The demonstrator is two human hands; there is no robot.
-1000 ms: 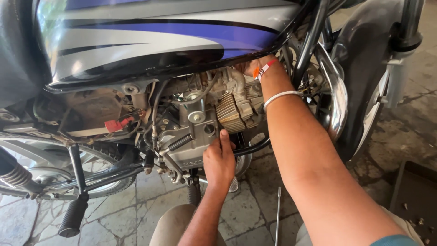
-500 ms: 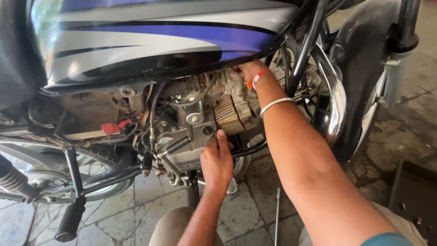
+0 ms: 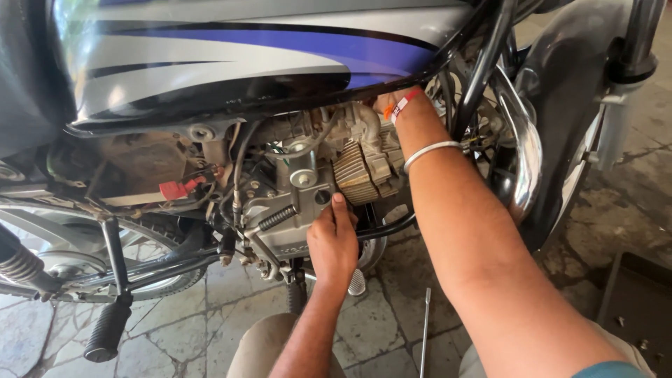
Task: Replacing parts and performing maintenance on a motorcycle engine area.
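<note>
Fingers (image 3: pixel 339 210) of the left hand (image 3: pixel 333 241) are pressing together, tips touching the engine casing (image 3: pixel 297 203) just below the finned cylinder (image 3: pixel 360 171), the forearm rising from the lower edge of the view. The right hand is reaching deeper, behind the cylinder under the fuel tank (image 3: pixel 245 63); its fingers are hidden, so their state cannot be told. Only the banded right wrist (image 3: pixel 413 119) is showing, beside the frame tube (image 3: pixel 483 63).
</note>
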